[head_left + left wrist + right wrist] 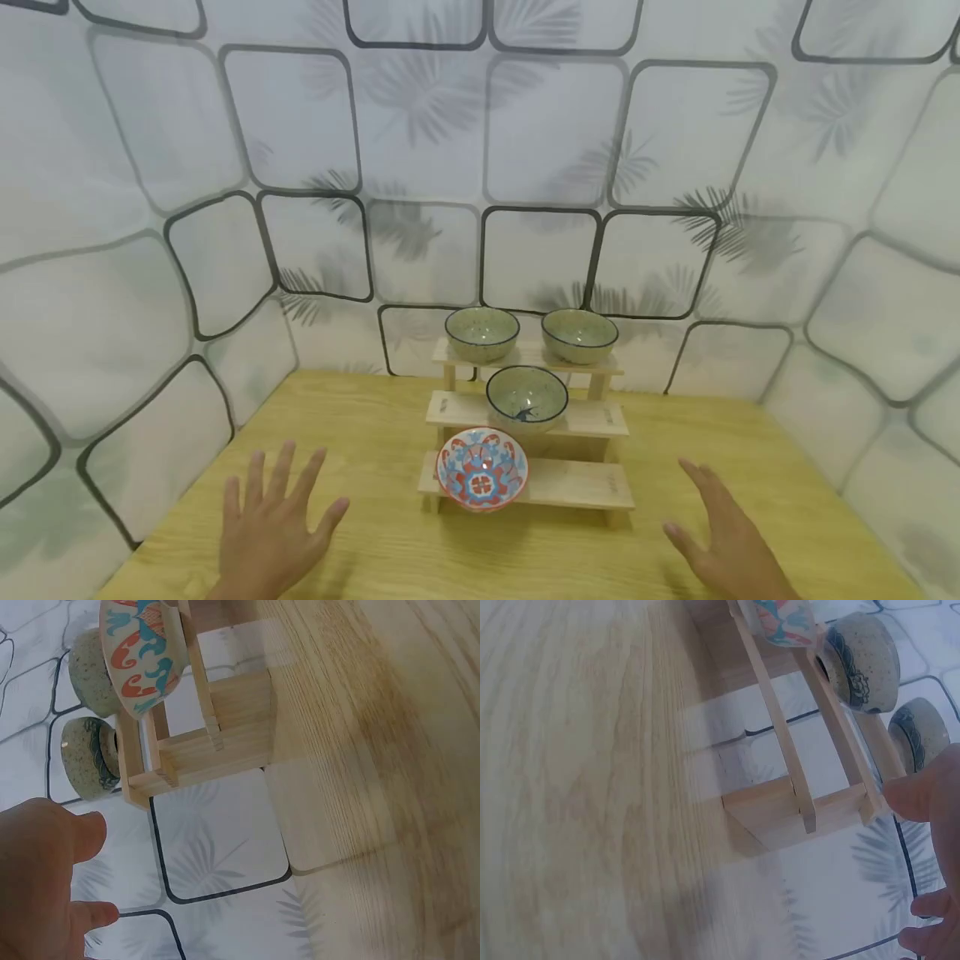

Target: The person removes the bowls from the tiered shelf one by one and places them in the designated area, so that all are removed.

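My left hand [273, 525] hovers over the left side of the table with fingers spread, holding nothing. On the other side, my right hand [723, 533] is held with its fingers extended, also touching nothing. Between them stands a three-tier wooden rack [577, 483]. A bowl with a red and blue pattern [482, 469] sits at the left of the lowest tier. One green speckled bowl [527, 396] is on the middle tier. The top tier bears two more, a left green bowl [482, 333] and a right green bowl [580, 335].
The rack stands on a light wood-grain table [360, 467]. Behind it and at both sides rise walls covered in white cloth [427, 250] with dark rounded outlines and grey leaves. The right ends of the middle and lowest tiers bear no bowl.
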The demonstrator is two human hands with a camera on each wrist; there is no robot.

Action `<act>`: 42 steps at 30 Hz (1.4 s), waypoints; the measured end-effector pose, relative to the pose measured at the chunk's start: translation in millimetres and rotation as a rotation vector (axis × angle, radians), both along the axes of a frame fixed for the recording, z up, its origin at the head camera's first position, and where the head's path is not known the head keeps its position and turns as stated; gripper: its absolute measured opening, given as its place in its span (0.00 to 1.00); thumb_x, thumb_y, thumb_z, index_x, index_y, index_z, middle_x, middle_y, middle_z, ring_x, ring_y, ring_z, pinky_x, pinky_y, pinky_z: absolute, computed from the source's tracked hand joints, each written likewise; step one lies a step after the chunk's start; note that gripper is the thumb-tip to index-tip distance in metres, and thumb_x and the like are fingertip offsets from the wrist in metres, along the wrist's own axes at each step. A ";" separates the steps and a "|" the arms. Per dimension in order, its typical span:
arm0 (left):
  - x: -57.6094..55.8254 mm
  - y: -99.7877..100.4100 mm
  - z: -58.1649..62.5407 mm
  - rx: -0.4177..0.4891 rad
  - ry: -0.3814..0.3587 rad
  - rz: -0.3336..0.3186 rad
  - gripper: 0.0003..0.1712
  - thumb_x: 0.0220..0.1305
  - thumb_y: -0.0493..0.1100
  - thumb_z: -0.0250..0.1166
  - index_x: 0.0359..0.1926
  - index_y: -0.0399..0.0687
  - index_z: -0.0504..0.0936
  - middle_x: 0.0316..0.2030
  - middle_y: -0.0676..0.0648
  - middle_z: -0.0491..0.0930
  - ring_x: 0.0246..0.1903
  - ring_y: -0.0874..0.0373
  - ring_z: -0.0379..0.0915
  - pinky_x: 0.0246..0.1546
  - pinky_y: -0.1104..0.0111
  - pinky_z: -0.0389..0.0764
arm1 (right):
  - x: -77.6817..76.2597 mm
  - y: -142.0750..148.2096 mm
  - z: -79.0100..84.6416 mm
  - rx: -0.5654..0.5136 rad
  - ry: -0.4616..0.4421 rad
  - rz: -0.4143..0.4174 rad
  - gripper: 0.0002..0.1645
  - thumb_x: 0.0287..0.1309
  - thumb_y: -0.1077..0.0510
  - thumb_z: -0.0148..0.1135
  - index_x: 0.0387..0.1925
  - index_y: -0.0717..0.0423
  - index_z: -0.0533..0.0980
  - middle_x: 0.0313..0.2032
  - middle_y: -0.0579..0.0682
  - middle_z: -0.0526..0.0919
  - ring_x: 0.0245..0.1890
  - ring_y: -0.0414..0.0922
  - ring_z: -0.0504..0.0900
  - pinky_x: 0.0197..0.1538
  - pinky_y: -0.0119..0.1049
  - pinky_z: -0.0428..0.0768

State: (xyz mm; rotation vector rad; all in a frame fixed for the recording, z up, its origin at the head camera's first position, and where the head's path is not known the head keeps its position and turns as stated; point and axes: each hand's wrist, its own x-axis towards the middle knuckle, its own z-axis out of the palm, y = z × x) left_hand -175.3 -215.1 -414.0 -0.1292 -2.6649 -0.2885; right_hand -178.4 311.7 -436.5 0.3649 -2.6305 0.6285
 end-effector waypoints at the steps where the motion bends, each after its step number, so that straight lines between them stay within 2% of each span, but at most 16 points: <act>1: -1.1 0.1 -0.9 0.006 -0.001 -0.010 0.41 0.66 0.69 0.53 0.69 0.50 0.64 0.68 0.30 0.56 0.66 0.25 0.42 0.60 0.32 0.37 | -0.5 -1.6 0.5 -0.026 -0.008 0.019 0.50 0.59 0.50 0.68 0.74 0.55 0.50 0.64 0.73 0.60 0.56 0.77 0.64 0.43 0.75 0.65; 7: -8.8 -1.3 -1.8 0.034 -0.014 -0.081 0.36 0.67 0.63 0.57 0.66 0.44 0.69 0.60 0.29 0.69 0.58 0.22 0.58 0.52 0.33 0.59 | -6.7 -18.2 8.2 -0.101 -0.082 0.069 0.46 0.63 0.49 0.64 0.72 0.60 0.53 0.63 0.72 0.65 0.55 0.75 0.68 0.43 0.72 0.68; 11: -15.5 1.8 1.9 0.086 -0.073 -0.132 0.34 0.71 0.60 0.55 0.66 0.39 0.69 0.58 0.30 0.72 0.56 0.23 0.63 0.48 0.35 0.66 | -12.5 -29.4 13.9 -0.113 -0.072 0.101 0.43 0.62 0.49 0.65 0.70 0.61 0.56 0.61 0.70 0.68 0.55 0.71 0.71 0.45 0.69 0.70; 13: -20.0 4.4 3.2 0.149 -0.117 -0.173 0.34 0.73 0.58 0.53 0.67 0.37 0.67 0.59 0.30 0.71 0.56 0.26 0.65 0.48 0.36 0.67 | -15.9 -33.6 14.9 -0.122 -0.054 0.129 0.43 0.62 0.51 0.66 0.70 0.60 0.56 0.61 0.69 0.69 0.55 0.70 0.72 0.47 0.68 0.71; 16: -27.5 7.6 5.0 0.271 -0.188 -0.242 0.34 0.75 0.55 0.50 0.69 0.35 0.63 0.61 0.29 0.68 0.58 0.28 0.64 0.50 0.37 0.67 | -21.9 -39.8 14.8 -0.157 -0.031 0.182 0.42 0.61 0.54 0.66 0.69 0.60 0.57 0.59 0.68 0.71 0.55 0.67 0.74 0.49 0.63 0.72; 19: -34.1 11.0 6.5 0.395 -0.219 -0.316 0.32 0.76 0.52 0.48 0.69 0.34 0.61 0.61 0.28 0.68 0.59 0.28 0.64 0.52 0.37 0.66 | -28.8 -46.8 12.8 -0.229 -0.041 0.234 0.41 0.61 0.56 0.66 0.69 0.60 0.57 0.58 0.69 0.72 0.54 0.67 0.75 0.50 0.59 0.73; 23: -40.3 15.7 8.8 0.530 -0.259 -0.379 0.29 0.77 0.50 0.46 0.70 0.37 0.60 0.61 0.30 0.69 0.59 0.29 0.65 0.52 0.38 0.67 | -37.0 -56.4 7.9 -0.335 -0.081 0.278 0.41 0.60 0.59 0.66 0.69 0.61 0.56 0.58 0.70 0.72 0.54 0.67 0.75 0.51 0.59 0.73; 27: -49.0 19.1 10.6 0.668 -0.324 -0.392 0.29 0.78 0.53 0.42 0.71 0.41 0.60 0.63 0.34 0.69 0.62 0.32 0.63 0.56 0.38 0.63 | -38.9 -66.8 6.2 -0.386 -0.123 0.309 0.41 0.60 0.59 0.66 0.69 0.59 0.56 0.59 0.68 0.72 0.54 0.65 0.76 0.52 0.55 0.74; 32: -61.3 25.3 12.1 0.774 -0.362 -0.411 0.31 0.78 0.56 0.41 0.70 0.41 0.62 0.62 0.37 0.71 0.63 0.35 0.63 0.57 0.37 0.59 | -36.6 -77.5 8.2 -0.427 -0.143 0.343 0.40 0.61 0.58 0.66 0.69 0.57 0.56 0.58 0.67 0.72 0.54 0.63 0.77 0.52 0.51 0.76; 39: -80.0 33.7 11.3 0.950 -0.435 -0.471 0.34 0.77 0.60 0.38 0.70 0.39 0.62 0.63 0.34 0.69 0.64 0.37 0.62 0.63 0.42 0.55 | -36.5 -92.9 13.6 -0.482 -0.206 0.395 0.39 0.62 0.60 0.65 0.68 0.61 0.56 0.59 0.70 0.70 0.55 0.66 0.75 0.53 0.55 0.73; 42: -84.7 35.4 12.1 0.985 -0.466 -0.494 0.36 0.77 0.61 0.37 0.71 0.39 0.60 0.64 0.33 0.68 0.65 0.37 0.60 0.64 0.43 0.54 | -38.3 -100.7 13.6 -0.490 -0.217 0.435 0.38 0.63 0.61 0.63 0.68 0.63 0.55 0.59 0.71 0.70 0.54 0.67 0.74 0.54 0.55 0.73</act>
